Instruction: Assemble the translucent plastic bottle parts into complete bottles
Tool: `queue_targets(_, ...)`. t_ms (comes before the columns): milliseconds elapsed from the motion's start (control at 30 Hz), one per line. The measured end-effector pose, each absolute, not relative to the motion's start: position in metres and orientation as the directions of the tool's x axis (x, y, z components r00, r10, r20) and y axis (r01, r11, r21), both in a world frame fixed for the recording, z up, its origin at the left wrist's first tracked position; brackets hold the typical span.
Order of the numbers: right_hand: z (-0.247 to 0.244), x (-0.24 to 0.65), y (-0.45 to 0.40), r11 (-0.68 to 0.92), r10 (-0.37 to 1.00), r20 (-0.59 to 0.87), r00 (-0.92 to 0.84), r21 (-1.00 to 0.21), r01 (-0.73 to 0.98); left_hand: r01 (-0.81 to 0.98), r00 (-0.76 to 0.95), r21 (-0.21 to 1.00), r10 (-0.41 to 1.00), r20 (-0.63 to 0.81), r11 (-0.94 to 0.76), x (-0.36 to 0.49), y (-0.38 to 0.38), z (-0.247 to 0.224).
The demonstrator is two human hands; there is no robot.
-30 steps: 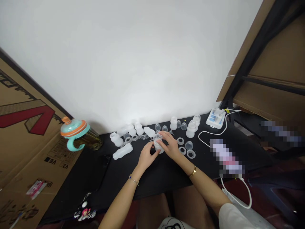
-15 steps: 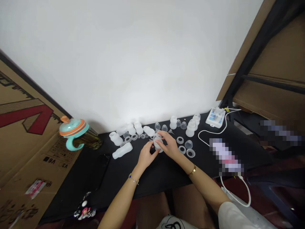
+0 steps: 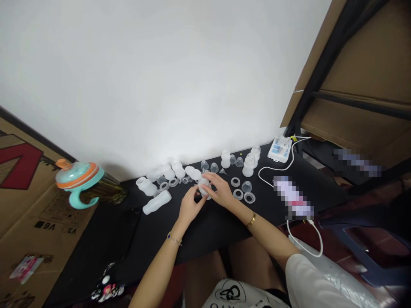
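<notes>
A small whitish translucent bottle (image 3: 204,187) stands on the black table between my hands. My left hand (image 3: 190,202) grips its lower left side with thumb and fingers. From the right and above, my right hand (image 3: 219,188) closes its fingers round the bottle's top. Left of them lie a white bottle on its side (image 3: 157,202) and several more white bottles (image 3: 178,169). Clear domed caps (image 3: 214,167) stand behind my hands. On the right are translucent rings (image 3: 249,197), a clear dome (image 3: 246,186) and assembled white bottles (image 3: 248,165).
A teal and orange lidded jug (image 3: 91,182) stands at the left by a cardboard box (image 3: 61,231). A white case (image 3: 280,149), a white cable (image 3: 289,164) and a blurred-out phone (image 3: 293,196) lie at the right. A white wall (image 3: 167,77) rises behind the table.
The whole view has shifted, so the table's things appear further left and slightly higher. Both hands remain round the same bottle, with the right hand's fingers over its top.
</notes>
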State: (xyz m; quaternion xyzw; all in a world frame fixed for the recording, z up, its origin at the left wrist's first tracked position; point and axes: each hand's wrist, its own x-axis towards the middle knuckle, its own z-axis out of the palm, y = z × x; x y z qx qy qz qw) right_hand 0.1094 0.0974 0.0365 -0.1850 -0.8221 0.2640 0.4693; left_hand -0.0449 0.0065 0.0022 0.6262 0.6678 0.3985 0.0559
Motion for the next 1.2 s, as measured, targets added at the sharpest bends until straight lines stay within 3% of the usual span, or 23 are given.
queue_targets(1200,0.0323,0.1052,0.0999,0.790,0.545,0.632,-0.551,-0.608,0.083,0.750,-0.259,0.660,0.896,0.361,-0.049,-0.0482,0.0073,-0.0001)
